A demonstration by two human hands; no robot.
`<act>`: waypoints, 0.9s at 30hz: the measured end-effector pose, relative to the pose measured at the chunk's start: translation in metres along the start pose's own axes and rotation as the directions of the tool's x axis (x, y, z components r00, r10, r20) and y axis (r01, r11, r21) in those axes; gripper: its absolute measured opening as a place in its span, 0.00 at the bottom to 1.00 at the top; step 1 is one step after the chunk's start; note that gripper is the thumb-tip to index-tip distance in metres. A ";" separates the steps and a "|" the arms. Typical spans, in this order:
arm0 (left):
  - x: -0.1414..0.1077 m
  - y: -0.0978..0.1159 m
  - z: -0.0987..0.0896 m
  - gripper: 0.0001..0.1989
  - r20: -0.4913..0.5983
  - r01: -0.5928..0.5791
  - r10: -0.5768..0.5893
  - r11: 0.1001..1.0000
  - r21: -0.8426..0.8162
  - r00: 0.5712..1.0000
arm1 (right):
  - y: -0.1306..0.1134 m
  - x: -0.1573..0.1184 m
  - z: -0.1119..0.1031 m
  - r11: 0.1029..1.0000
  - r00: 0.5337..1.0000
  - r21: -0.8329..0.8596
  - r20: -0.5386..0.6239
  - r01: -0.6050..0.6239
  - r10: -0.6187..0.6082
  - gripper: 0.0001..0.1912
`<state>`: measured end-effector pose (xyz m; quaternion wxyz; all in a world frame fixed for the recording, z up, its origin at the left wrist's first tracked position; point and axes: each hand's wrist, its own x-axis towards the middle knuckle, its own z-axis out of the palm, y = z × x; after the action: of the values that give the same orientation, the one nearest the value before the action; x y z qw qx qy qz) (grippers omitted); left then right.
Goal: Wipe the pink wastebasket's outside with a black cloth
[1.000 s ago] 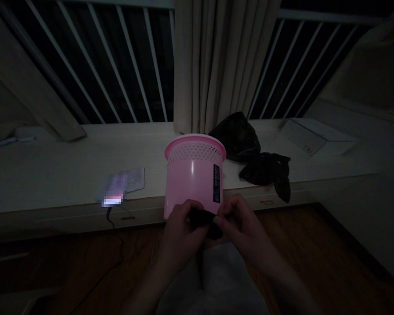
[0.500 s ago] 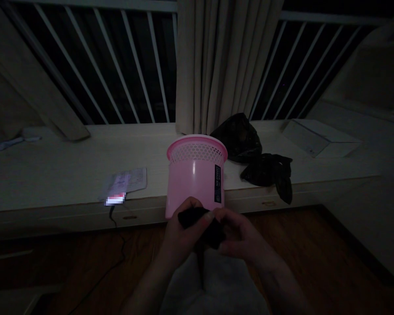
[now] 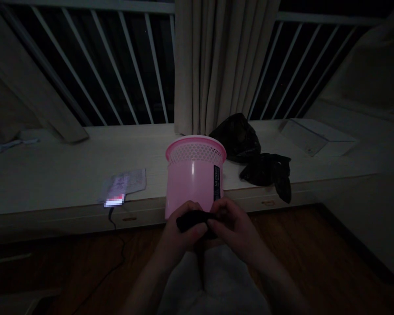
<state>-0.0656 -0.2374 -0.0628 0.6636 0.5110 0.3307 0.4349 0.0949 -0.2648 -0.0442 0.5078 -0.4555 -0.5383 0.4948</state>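
Head-worn view, facing forward, tilted down

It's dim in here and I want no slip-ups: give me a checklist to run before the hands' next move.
1. Left hand has hold of the black item: ok.
2. Right hand has hold of it too: ok, fingertips pinching its right end.
3. Black item identifiable: cannot tell, too dark.
4. Hands apart from the pink bin: cannot tell, they overlap its lower part.
5. Front black bag wholly on the ledge: not ok, one end hangs over.

Bin [image 3: 191, 186]: smooth, glossy plastic.
Before bin: matt-looking bundle [image 3: 192, 219]; right of it: crinkled plastic bags [image 3: 239, 139]; behind it: matt cloth curtain [image 3: 225, 65].
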 end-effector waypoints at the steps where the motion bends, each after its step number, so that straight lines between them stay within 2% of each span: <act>1: -0.001 -0.001 -0.004 0.22 0.039 0.016 -0.014 0.999 -0.036 0.999 | -0.001 0.000 -0.002 0.999 1.000 -0.029 0.002 -0.015 0.015 0.11; 4: -0.004 -0.002 -0.011 0.21 0.108 0.067 -0.056 0.993 -0.096 0.993 | 0.001 0.001 -0.010 0.989 0.998 -0.138 -0.023 -0.058 0.055 0.14; 8: -0.005 0.002 -0.011 0.14 0.047 0.061 -0.057 0.994 -0.085 0.997 | 0.004 0.001 -0.016 0.985 0.999 -0.164 0.006 -0.047 0.048 0.06; 11: -0.001 0.004 -0.008 0.14 0.008 0.009 -0.008 0.996 -0.093 1.000 | 0.002 0.000 -0.015 0.979 0.999 -0.200 0.001 -0.032 0.033 0.05; 15: 0.005 0.008 -0.002 0.14 -0.061 -0.052 0.051 0.998 -0.019 0.997 | -0.003 -0.004 -0.012 0.941 0.992 -0.333 -0.087 0.055 -0.089 0.04; 19: 0.010 0.018 0.008 0.13 -0.146 -0.113 0.147 0.970 0.217 0.978 | -0.003 -0.008 -0.010 0.891 0.957 -0.420 -0.141 0.175 -0.255 0.04; 21: 0.011 0.023 0.012 0.12 -0.200 -0.152 0.231 0.925 0.348 0.952 | -0.002 -0.009 -0.010 0.855 0.929 -0.460 -0.146 0.241 -0.341 0.04; 23: 0.012 0.024 0.013 0.11 -0.250 -0.187 0.343 0.852 0.490 0.905 | -0.002 -0.009 -0.009 0.816 0.901 -0.498 -0.141 0.294 -0.410 0.04; 26: 0.013 0.016 0.013 0.12 -0.296 -0.198 0.492 0.726 0.659 0.819 | -0.002 -0.007 -0.007 0.779 0.862 -0.541 -0.178 0.316 -0.474 0.04; 27: 0.012 0.012 0.013 0.13 -0.293 -0.192 0.513 0.697 0.691 0.807 | -0.002 -0.006 -0.006 0.768 0.846 -0.557 -0.201 0.317 -0.495 0.04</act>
<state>-0.0522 -0.2306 -0.0482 0.2539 0.6382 0.4976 0.5298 0.1016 -0.2702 -0.0432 0.5511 -0.5196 -0.6401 0.1283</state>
